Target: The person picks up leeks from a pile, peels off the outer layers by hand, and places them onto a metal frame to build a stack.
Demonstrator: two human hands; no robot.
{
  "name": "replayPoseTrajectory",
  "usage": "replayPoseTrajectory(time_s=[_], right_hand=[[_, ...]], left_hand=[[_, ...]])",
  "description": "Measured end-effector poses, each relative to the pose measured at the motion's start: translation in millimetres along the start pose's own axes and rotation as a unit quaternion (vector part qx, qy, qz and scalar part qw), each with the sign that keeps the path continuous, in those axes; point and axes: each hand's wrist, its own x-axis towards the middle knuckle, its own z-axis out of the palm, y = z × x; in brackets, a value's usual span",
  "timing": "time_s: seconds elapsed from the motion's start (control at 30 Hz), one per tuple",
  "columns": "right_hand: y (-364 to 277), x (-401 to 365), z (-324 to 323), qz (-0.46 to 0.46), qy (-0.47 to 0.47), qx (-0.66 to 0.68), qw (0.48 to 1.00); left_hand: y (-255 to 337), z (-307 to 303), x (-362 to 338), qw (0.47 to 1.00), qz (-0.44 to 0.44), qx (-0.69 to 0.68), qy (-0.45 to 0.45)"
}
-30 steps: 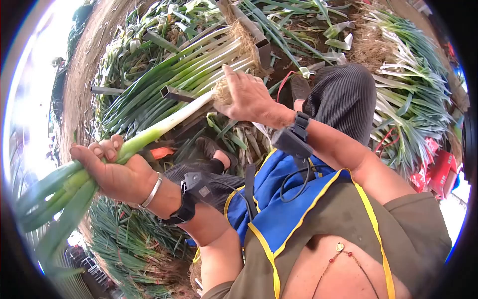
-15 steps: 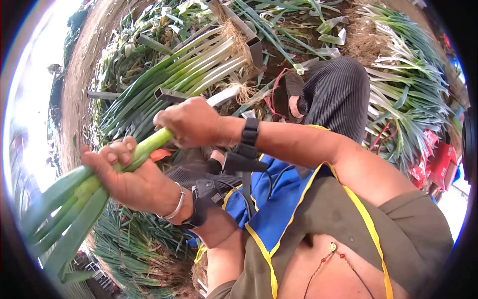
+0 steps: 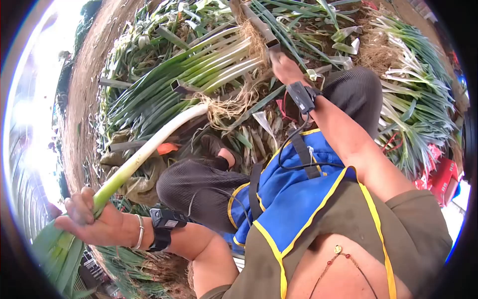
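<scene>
Bare ground (image 3: pixel 84 99) and heaped leeks (image 3: pixel 418 94) surround one long leek (image 3: pixel 149 148) held at near left.
Head view: the left hand (image 3: pixel 107 224) has its fingers wrapped around the green stalk; the white, rooted end slants toward the far middle. Farther right, the right hand (image 3: pixel 289 71) is at the end of a metal bar (image 3: pixel 259 25), beside a leek row (image 3: pixel 189 70); its fingers are partly hidden, their spread impossible to tell.

No legible txt; wht marks (image 3: pixel 444 187) on red box (image 3: pixel 445 179) too sm to read.
</scene>
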Motion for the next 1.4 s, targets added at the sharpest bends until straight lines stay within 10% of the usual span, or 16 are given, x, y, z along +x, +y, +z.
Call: replayPoseTrajectory(time_s=[0.07, 0.3, 0.57, 0.77, 1.1, 1.2, 1.4], right_hand=[[-40, 14, -19, 0.067, -0.044, 0.079, 0.994], [-151, -88, -11, -0.478, -0.073, 0.092, 0.870], [-100, -90, 6, -0.411, -0.289, 0.185, 0.845], [-89, -73, -60, -0.301, -0.368, -0.298, 0.828], [-209, -148, -57, -0.508, -0.015, 0.216, 0.834], [-231, -159, -37, -0.399, -0.063, 0.330, 0.853], [-209, -137, -9, -0.466, -0.004, 0.255, 0.848]], left_hand=[[-12, -16, -5, 0.999, -0.012, -0.029, -0.003], [-35, -14, -21, 0.997, -0.047, -0.055, 0.004], [-30, -21, -30, 0.957, -0.067, -0.229, -0.165], [-26, -28, -32, 0.949, -0.049, -0.241, -0.196], [-57, 37, -63, 0.960, -0.070, -0.211, -0.169], [-60, 77, -87, 0.980, -0.078, -0.175, 0.047], [-56, 72, -96, 0.991, -0.078, -0.083, 0.065]])
